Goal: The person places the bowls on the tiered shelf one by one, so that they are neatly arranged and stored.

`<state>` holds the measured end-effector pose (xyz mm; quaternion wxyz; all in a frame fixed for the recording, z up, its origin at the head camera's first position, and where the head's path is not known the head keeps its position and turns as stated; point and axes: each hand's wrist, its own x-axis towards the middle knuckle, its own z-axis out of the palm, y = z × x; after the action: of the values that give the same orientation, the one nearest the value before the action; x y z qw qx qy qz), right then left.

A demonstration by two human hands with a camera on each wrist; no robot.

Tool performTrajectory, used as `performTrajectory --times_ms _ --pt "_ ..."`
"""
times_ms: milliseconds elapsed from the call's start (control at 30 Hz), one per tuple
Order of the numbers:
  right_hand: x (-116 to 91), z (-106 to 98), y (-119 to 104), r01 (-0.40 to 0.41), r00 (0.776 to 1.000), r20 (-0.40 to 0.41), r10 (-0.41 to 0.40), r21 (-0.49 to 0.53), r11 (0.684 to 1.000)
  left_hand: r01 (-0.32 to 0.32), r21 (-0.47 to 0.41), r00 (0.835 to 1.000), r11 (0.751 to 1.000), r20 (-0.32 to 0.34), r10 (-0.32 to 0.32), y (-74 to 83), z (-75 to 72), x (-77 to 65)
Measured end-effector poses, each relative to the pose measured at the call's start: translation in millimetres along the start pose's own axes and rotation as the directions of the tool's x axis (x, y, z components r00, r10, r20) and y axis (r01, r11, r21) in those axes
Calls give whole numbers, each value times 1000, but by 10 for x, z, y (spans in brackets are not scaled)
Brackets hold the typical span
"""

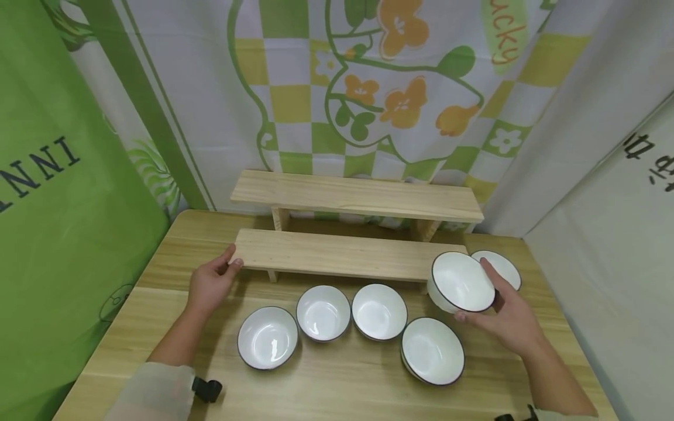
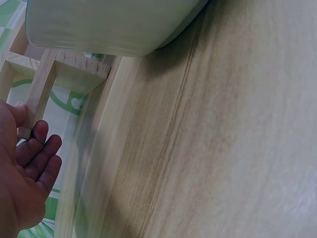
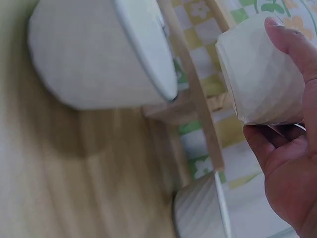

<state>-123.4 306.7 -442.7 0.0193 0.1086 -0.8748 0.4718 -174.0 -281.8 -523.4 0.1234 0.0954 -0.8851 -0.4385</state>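
My right hand (image 1: 508, 318) grips a white bowl (image 1: 463, 282) with a dark rim, thumb and fingers on opposite sides. The bowl is tilted above the right end of a two-tier wooden shelf (image 1: 337, 252); its textured outside (image 3: 265, 74) shows in the right wrist view. At the shelf's left end, my left hand (image 1: 212, 283) pinches the lower board (image 2: 38, 96), thumb on one face and fingertips on the other. Partly hidden behind the held bowl and right hand is another white bowl (image 1: 500, 268).
Several dark-rimmed white bowls stand in front of the shelf: one at left (image 1: 267, 338), two in the middle, and one nearer the right hand (image 1: 433, 352). The upper board (image 1: 358, 196) stands behind the lower one. Patterned curtain (image 1: 295, 105) hangs behind the wooden table (image 1: 326, 397).
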Motion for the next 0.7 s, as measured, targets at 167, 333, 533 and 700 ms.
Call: performTrajectory --times_ms 167,333,533,700 --pt "146 -4 -200 0 1000 2 0 -33 999 12 -18 1000 1000 16 -12 24 -19 -18" --pt "296 13 -375 -29 999 25 29 -19 999 22 -26 999 999 42 -21 7 -48 -21" --pt "433 58 -486 -24 999 44 24 4 1000 19 -52 1000 998 14 -19 -9 -25 -9" --pt "528 84 -551 -8 998 59 5 46 999 25 -105 999 994 -42 -30 4 35 -5"
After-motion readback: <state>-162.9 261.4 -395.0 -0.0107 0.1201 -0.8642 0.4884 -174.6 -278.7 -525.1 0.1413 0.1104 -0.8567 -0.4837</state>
